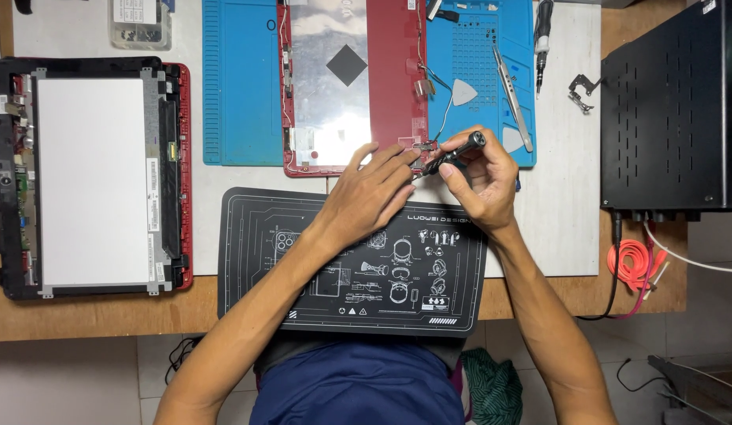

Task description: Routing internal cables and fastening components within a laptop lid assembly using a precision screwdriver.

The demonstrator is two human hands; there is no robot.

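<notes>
My right hand (480, 182), centre right of frame, is clamped around a small black precision screwdriver (454, 156), thumb and fingers wrapped on the shaft, tip angled down-left toward the hinge corner (422, 146) of the red laptop lid shell (388, 86). My left hand (371, 193) lies just beside it, fingers loosely spread and flat, fingertips (403, 157) resting on the shell's lower edge to pin it; it grips nothing. The shell lies on a blue silicone work mat (240, 86) at upper centre, silver foil lining up, thin cables running along its edges.

Below my hands is a black printed repair mat (256, 260). Left of frame: the bare LCD panel (94, 181) sitting in its black and red frame. On the blue mat's right side: tweezers (511, 98), a grey triangular pick (463, 93), a second driver (541, 39). A metal bracket (580, 90) lies loose on the white tabletop, near a black box-shaped unit (669, 110) at right.

Risks, my judgement: the tip is held at a slant, so it could cam out and strip the screw head or skate onto the foil. The thin cable (443, 118) near the hinge sits close to the tip and could get nicked. A freed screw could roll off the shell edge onto the cluttered desk. If my left fingertips lift, the shell could shift.
</notes>
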